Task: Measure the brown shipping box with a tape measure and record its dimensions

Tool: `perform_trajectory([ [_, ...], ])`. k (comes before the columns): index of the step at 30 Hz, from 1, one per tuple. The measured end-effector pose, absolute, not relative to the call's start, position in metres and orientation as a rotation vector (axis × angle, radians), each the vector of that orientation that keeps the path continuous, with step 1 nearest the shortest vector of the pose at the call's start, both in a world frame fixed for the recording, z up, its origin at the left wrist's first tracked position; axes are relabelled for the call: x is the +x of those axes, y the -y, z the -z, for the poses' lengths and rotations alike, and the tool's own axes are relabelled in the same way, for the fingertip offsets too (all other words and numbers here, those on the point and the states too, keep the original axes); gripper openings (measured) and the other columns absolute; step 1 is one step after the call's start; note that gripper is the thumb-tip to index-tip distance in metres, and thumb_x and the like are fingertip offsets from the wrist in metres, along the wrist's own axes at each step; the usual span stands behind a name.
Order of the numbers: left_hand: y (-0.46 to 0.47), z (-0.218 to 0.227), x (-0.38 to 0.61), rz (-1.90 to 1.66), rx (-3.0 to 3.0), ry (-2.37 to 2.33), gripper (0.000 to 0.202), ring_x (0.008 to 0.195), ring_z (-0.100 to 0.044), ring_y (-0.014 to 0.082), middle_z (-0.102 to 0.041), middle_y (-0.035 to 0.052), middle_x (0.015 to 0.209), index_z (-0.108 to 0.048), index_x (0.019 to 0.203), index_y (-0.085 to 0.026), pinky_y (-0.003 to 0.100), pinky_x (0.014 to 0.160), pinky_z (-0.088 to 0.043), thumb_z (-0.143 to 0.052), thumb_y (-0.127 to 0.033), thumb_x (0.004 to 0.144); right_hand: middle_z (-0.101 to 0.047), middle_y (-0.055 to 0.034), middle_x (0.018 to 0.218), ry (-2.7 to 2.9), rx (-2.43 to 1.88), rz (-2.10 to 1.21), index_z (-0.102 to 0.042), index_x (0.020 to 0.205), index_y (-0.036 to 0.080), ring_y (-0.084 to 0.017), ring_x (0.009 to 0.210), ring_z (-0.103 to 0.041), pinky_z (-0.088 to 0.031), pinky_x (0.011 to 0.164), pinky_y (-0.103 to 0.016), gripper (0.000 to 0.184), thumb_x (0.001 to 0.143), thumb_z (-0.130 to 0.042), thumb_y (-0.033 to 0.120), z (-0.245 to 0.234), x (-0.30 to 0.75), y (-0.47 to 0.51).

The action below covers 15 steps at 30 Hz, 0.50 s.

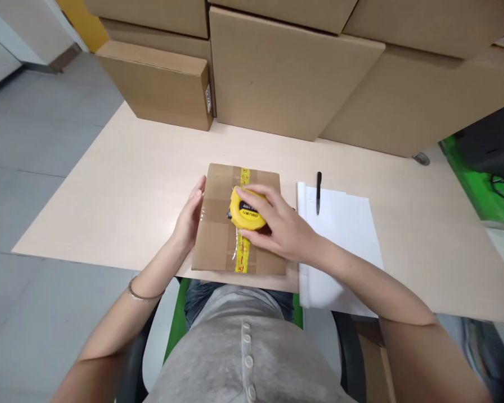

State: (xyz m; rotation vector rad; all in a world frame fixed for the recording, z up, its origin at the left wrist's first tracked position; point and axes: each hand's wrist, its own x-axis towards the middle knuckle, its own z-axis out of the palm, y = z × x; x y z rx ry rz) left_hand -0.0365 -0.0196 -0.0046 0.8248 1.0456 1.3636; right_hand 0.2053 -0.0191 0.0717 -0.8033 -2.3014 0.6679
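A small flat cardboard box [218,224], sealed with clear and yellow tape, lies on the pale wooden table [121,184] in front of me. My right hand [281,226] is closed around a yellow tape measure [246,210] that rests on top of the box. My left hand [190,215] lies open against the box's left edge, fingers stretched along it.
White paper sheets [344,235] lie to the right of the box with a black pen [318,192] on them. Large cardboard boxes [285,78] line the table's far side. A green object [479,184] sits at the right. The table's near edge is at my lap.
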Motion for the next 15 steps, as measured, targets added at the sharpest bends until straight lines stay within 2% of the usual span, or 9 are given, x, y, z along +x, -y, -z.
perform_trajectory([
  [3,0.022,0.003,-0.026,-1.322,0.908,-0.996,0.055,0.160,-0.045,0.0382,-0.059,0.0063,0.164,-0.069,0.139,-0.026,0.053,0.130,-0.042,-0.068,-0.058,0.094,-0.053,-0.0145,0.160,2.383,-0.812,-0.634,-0.043,0.163,0.034,-0.031,0.150,-0.054,-0.047,0.125,-0.062,0.059,0.106,-0.055,0.039,-0.056,0.201,0.029],
  [5,0.024,0.003,-0.021,-1.308,0.920,-0.970,0.054,0.158,-0.047,0.0371,-0.059,0.0050,0.163,-0.068,0.138,-0.027,0.051,0.130,-0.042,-0.068,-0.056,0.094,-0.051,-0.0140,0.163,2.415,-0.814,-0.602,-0.040,0.164,0.034,-0.030,0.155,-0.049,-0.039,0.130,-0.065,0.059,0.107,-0.052,0.039,-0.054,0.200,0.032],
  [7,0.026,0.003,-0.019,-1.297,0.885,-0.953,0.054,0.157,-0.049,0.0367,-0.061,0.0042,0.161,-0.066,0.140,-0.027,0.050,0.129,-0.043,-0.068,-0.055,0.093,-0.048,-0.0147,0.167,2.423,-0.804,-0.560,-0.037,0.166,0.032,-0.033,0.162,-0.040,-0.029,0.133,-0.068,0.063,0.107,-0.053,0.047,-0.057,0.204,0.033],
  [8,0.027,0.003,-0.018,-1.289,0.863,-0.945,0.055,0.156,-0.050,0.0370,-0.063,0.0044,0.159,-0.065,0.141,-0.027,0.051,0.128,-0.045,-0.067,-0.055,0.093,-0.047,-0.0156,0.168,2.399,-0.811,-0.530,-0.037,0.165,0.031,-0.034,0.163,-0.036,-0.027,0.133,-0.070,0.066,0.105,-0.054,0.053,-0.059,0.210,0.031],
  [9,0.028,0.003,-0.018,-1.279,0.843,-0.938,0.056,0.153,-0.053,0.0376,-0.066,0.0050,0.155,-0.065,0.141,-0.027,0.051,0.125,-0.047,-0.067,-0.056,0.093,-0.050,-0.0169,0.166,2.341,-0.852,-0.493,-0.040,0.162,0.029,-0.036,0.161,-0.039,-0.030,0.131,-0.070,0.068,0.103,-0.055,0.059,-0.062,0.218,0.029],
  [10,0.028,0.004,-0.017,-1.268,0.826,-0.933,0.057,0.151,-0.056,0.0385,-0.069,0.0056,0.151,-0.064,0.142,-0.027,0.052,0.123,-0.050,-0.068,-0.056,0.092,-0.056,-0.0183,0.160,2.252,-0.947,-0.459,-0.045,0.157,0.027,-0.038,0.155,-0.047,-0.037,0.126,-0.068,0.067,0.102,-0.054,0.064,-0.064,0.229,0.025],
  [12,0.029,0.004,-0.017,-1.255,0.813,-0.927,0.061,0.144,-0.062,0.0405,-0.074,0.0066,0.143,-0.063,0.143,-0.027,0.054,0.117,-0.054,-0.069,-0.058,0.091,-0.072,-0.0184,0.131,2.031,-1.300,-0.398,-0.057,0.139,0.024,-0.036,0.125,-0.068,-0.053,0.108,-0.059,0.056,0.102,-0.050,0.066,-0.064,0.257,0.014],
  [14,0.029,0.003,-0.016,-1.246,0.829,-0.920,0.065,0.138,-0.066,0.0424,-0.077,0.0071,0.137,-0.063,0.144,-0.027,0.056,0.113,-0.056,-0.070,-0.061,0.090,-0.076,-0.0155,0.101,1.885,-1.845,-0.377,-0.063,0.120,0.020,-0.034,0.098,-0.073,-0.056,0.092,-0.052,0.047,0.104,-0.046,0.061,-0.058,0.286,0.000],
  [15,0.029,0.002,-0.015,-1.242,0.844,-0.916,0.066,0.136,-0.067,0.0432,-0.078,0.0073,0.135,-0.062,0.146,-0.028,0.057,0.112,-0.057,-0.069,-0.062,0.090,-0.076,-0.0170,0.095,1.862,-2.106,-0.357,-0.065,0.114,0.018,-0.036,0.096,-0.073,-0.054,0.090,-0.052,0.045,0.105,-0.044,0.057,-0.052,0.299,-0.007],
])
